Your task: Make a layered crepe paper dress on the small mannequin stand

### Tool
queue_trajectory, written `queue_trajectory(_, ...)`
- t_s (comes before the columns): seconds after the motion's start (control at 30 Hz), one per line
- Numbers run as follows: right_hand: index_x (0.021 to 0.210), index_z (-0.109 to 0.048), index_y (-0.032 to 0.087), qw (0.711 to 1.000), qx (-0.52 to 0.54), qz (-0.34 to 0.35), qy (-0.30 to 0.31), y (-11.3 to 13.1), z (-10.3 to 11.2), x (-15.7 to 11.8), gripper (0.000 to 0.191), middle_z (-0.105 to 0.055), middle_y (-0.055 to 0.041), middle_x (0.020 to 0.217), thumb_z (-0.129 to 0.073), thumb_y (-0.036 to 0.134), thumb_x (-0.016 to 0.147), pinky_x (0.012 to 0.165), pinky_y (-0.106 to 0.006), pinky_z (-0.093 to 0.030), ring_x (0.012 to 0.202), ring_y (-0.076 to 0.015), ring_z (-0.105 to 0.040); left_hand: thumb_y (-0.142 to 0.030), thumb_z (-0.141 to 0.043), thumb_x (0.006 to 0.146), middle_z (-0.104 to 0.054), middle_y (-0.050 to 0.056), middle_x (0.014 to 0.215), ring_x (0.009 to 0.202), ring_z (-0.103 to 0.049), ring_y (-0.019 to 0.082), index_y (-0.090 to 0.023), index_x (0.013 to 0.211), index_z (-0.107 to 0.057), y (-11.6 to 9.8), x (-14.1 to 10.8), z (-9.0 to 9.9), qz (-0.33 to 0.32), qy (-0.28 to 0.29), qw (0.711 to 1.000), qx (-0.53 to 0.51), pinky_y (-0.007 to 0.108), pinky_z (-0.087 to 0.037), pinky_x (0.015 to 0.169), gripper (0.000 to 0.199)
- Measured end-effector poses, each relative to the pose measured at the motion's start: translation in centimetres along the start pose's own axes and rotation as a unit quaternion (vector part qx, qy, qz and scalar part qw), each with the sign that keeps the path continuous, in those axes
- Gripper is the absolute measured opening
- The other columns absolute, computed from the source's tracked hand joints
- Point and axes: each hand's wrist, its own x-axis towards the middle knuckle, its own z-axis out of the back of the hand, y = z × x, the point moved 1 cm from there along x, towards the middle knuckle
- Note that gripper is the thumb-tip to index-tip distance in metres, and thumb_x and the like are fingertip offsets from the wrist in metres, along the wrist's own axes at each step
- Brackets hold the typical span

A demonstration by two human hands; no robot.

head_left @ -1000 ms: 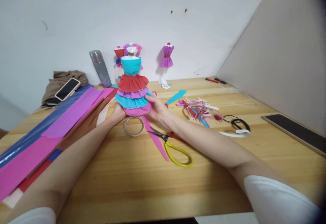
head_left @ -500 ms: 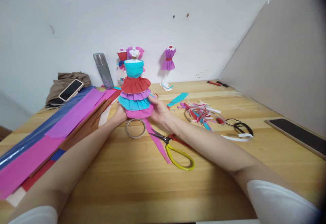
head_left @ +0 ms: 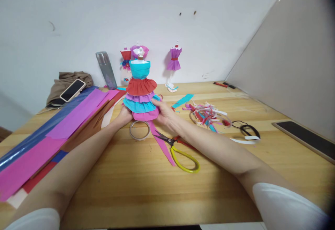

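A miniature dress form (head_left: 140,70) wears a tiered crepe-paper dress with a turquoise top and red, purple, turquoise and pink ruffles. My left hand (head_left: 125,115) grips the skirt's lower left side, its fingers largely hidden behind the ruffles. On the opposite side my right hand (head_left: 162,113) holds the lower tiers, thumb at the turquoise ruffle. Just below the skirt lies a roll of tape (head_left: 139,131). Beside it a pink paper strip (head_left: 164,149) runs under the blades of scissors (head_left: 183,156) with yellow and red handles, partly covered by my right forearm.
Coloured paper sheets (head_left: 60,135) cover the table's left side, near a phone (head_left: 73,90) and a flask (head_left: 106,69). Other dressed forms, one in purple (head_left: 174,59), stand by the wall. Paper scraps (head_left: 206,115) and a dark tablet-like slab (head_left: 309,139) lie right.
The dress form leans slightly more to the right at its top. Both hands keep their hold on the skirt, and the whole view has shifted a little.
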Motion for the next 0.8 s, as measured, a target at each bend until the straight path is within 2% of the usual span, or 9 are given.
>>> queue_trajectory(0.07,0.095,-0.068,0.021,1.0,0.003,-0.013,0.01,0.1,-0.2,-0.1,0.02,-0.079,-0.0022,0.085,-0.068,0.01,0.078,0.102,-0.047,-0.058,0.097,-0.0234,-0.075,-0.035,-0.078,0.077,-0.072,0.013,0.119,0.125,-0.059,0.033,-0.022,0.112,-0.068,-0.1,0.0,0.0,0.005,-0.006,1.0,-0.007,0.048,-0.05,0.108,0.038)
queue_trajectory(0.2,0.096,-0.069,0.02,0.999,0.025,-0.025,0.018,0.1,-0.5,-0.4,0.012,-0.08,-0.0038,0.088,-0.064,0.018,0.085,0.103,-0.046,-0.057,0.099,-0.0233,-0.075,-0.032,-0.074,0.078,-0.074,0.012,0.112,0.124,-0.06,0.033,-0.021,0.11,-0.066,0.0,-0.3,0.4,0.014,-0.015,1.0,-0.02,0.048,-0.049,0.109,0.035)
queue_trajectory(0.33,0.088,-0.067,0.022,1.0,0.022,-0.013,0.014,-0.1,-0.3,-0.3,0.004,-0.079,-0.0012,0.082,-0.067,0.019,0.084,0.098,-0.041,-0.06,0.083,-0.0197,-0.076,-0.035,-0.071,0.08,-0.075,0.011,0.11,0.122,-0.061,0.032,-0.022,0.11,-0.065,0.4,-0.7,0.7,0.018,-0.018,0.999,-0.023,0.047,-0.052,0.105,0.034)
queue_trajectory(0.43,0.089,-0.067,0.022,1.0,0.009,0.003,0.017,-0.2,0.0,-0.1,0.006,-0.079,0.0,0.083,-0.068,0.019,0.084,0.094,-0.038,-0.061,0.077,-0.0179,-0.075,-0.036,-0.073,0.078,-0.075,0.012,0.111,0.121,-0.062,0.031,-0.021,0.113,-0.065,0.8,-0.6,0.5,0.018,-0.014,1.0,-0.021,0.047,-0.052,0.104,0.039)
queue_trajectory(0.6,0.096,-0.067,0.02,1.0,0.011,0.004,0.012,-0.3,0.4,0.1,0.011,-0.08,-0.0026,0.086,-0.062,0.017,0.087,0.096,-0.041,-0.061,0.084,-0.0202,-0.076,-0.036,-0.071,0.08,-0.075,0.014,0.113,0.123,-0.061,0.032,-0.02,0.112,-0.065,1.4,0.1,0.2,0.013,-0.01,1.0,-0.009,0.049,-0.052,0.105,0.037)
queue_trajectory(0.8,0.101,-0.067,0.019,1.0,-0.005,0.014,0.023,-0.3,0.7,0.3,0.026,-0.08,-0.0027,0.09,-0.065,0.005,0.078,0.099,-0.04,-0.06,0.09,-0.0206,-0.077,-0.043,-0.072,0.077,-0.072,0.013,0.121,0.13,-0.057,0.034,-0.022,0.116,-0.064,2.0,0.6,0.6,-0.01,0.001,1.0,0.015,0.051,-0.049,0.111,0.045)
